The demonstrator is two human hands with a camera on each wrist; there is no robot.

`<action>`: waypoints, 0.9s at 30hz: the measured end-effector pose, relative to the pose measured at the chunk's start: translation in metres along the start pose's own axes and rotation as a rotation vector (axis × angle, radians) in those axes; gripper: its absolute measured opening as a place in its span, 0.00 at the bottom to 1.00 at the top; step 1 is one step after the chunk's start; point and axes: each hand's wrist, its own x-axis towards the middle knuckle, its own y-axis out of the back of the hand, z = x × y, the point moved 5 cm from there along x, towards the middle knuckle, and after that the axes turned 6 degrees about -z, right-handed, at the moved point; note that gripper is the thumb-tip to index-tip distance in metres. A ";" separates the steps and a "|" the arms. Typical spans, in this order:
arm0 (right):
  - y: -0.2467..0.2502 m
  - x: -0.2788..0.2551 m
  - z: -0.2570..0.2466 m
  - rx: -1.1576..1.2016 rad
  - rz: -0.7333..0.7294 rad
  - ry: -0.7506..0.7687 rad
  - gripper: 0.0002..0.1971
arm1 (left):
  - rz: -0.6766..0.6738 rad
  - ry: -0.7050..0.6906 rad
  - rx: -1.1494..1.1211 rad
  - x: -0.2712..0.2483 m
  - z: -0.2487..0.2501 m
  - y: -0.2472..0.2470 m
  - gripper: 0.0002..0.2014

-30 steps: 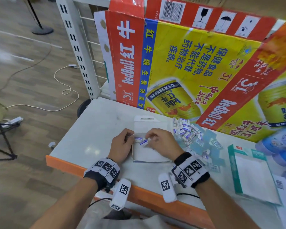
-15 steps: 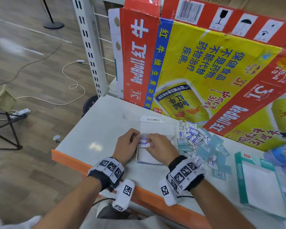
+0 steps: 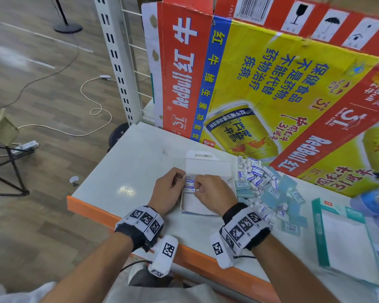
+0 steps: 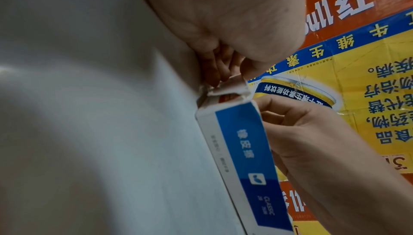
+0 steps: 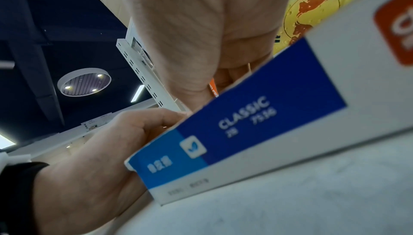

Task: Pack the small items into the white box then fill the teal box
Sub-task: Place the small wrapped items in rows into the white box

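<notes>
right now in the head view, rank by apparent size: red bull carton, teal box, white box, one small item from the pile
1. Red Bull carton
2. teal box, though it lies nearer the camera than the white box
3. white box, partly hidden by both hands
4. small item

White box (image 4: pixel 241 150) with blue label running down centre frame, left hand (image 4: pixel 223 26) fingers at its torn top flap, right hand (image 4: pixel 312 129) gripping its right edge, yellow-red carton (image 4: pixel 368 79) behind at right.
</notes>
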 end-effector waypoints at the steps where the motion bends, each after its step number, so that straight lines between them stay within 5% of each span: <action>1: 0.000 0.000 0.000 0.006 0.001 -0.003 0.02 | 0.000 0.002 0.004 0.000 0.000 0.000 0.06; 9: 0.024 -0.007 0.006 0.128 0.030 0.014 0.06 | -0.044 0.039 0.089 0.001 0.001 0.002 0.09; 16: 0.077 -0.024 0.074 0.133 0.224 -0.186 0.12 | -0.086 0.025 0.150 -0.003 0.000 0.003 0.13; 27: 0.068 -0.026 0.106 -0.010 0.016 -0.229 0.23 | -0.034 0.045 0.069 -0.003 -0.009 0.004 0.12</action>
